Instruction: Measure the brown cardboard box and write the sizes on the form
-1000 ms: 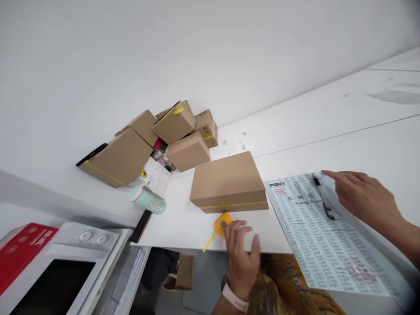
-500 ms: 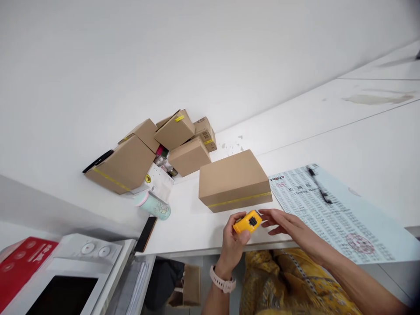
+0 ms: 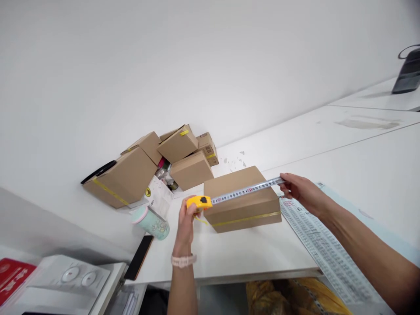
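Well, the left hand (image 3: 186, 215) has its fingers clamped on the tape case (image 3: 197, 203) at the box's (image 3: 233, 180) nine o'clock; the right hand (image 3: 301, 189) pinches the blade's (image 3: 229, 196) end toward two. Whether blade touches box is hard to tell. Bottle (image 3: 152, 222) beyond, between eight and nine.

Red box (image 3: 13, 279) cut by left edge, dark device (image 3: 408, 73) by right, printed sheet (image 3: 330, 258) part-hidden

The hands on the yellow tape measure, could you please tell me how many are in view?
2. The left hand holds the yellow case; the right hand pinches the far end of the extended silver blade.
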A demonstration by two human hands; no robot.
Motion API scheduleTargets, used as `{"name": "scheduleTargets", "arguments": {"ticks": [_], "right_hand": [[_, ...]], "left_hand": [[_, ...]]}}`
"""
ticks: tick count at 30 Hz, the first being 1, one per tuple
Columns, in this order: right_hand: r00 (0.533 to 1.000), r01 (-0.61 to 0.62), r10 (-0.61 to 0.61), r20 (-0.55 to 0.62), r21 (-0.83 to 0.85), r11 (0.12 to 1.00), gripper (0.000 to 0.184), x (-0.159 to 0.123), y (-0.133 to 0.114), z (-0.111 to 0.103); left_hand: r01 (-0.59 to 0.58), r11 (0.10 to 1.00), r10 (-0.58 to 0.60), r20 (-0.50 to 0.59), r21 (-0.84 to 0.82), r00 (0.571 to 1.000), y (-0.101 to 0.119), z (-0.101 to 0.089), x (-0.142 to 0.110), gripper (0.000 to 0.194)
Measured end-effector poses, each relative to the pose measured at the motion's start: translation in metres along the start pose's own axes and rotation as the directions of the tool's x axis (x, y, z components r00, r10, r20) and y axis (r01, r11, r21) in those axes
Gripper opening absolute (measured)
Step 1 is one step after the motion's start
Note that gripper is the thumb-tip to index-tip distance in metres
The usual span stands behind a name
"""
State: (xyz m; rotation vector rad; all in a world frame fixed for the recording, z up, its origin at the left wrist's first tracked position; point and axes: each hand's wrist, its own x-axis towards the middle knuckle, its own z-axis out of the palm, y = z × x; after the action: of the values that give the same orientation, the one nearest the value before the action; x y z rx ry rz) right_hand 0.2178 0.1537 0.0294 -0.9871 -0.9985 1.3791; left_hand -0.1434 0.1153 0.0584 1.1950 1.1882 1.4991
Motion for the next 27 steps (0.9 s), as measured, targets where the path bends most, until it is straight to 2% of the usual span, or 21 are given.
{"name": "scheduleTargets", "arguments": {"ticks": [4, 11, 18, 23, 27], "right_hand": [[1.0, 0.008, -0.01, -0.012, -0.155, 0.988, 0.057, 0.036, 0.014, -0.005], [0.997, 0.076, -0.082, 0.0, -0.386, 0.92, 0.057, 0.055, 0.034, -0.001], [0.992, 0.086, -0.121, -0.03, -0.532, 0.842, 0.047, 0.07, 0.043, -0.006], [0.993, 0.058, -0.11, -0.034, -0.676, 0.735, 0.045, 0.066, 0.041, -0.001], [0.993, 0.004, -0.088, -0.083, -0.709, 0.706, 0.046, 0.062, 0.04, 0.005]], "left_hand": [[0.09, 0.991, -0.092, -0.025, -0.095, 0.995, -0.005, -0.025, 0.038, 0.048], [0.129, 0.955, -0.159, -0.097, -0.267, 0.982, -0.036, -0.037, 0.064, 0.051], [0.148, 0.925, -0.22, -0.176, -0.349, 0.959, -0.052, -0.043, 0.069, 0.043], [0.15, 0.921, -0.224, -0.174, -0.359, 0.959, -0.053, -0.034, 0.064, 0.046], [0.14, 0.924, -0.225, -0.208, -0.356, 0.952, -0.052, -0.026, 0.062, 0.049]]}}
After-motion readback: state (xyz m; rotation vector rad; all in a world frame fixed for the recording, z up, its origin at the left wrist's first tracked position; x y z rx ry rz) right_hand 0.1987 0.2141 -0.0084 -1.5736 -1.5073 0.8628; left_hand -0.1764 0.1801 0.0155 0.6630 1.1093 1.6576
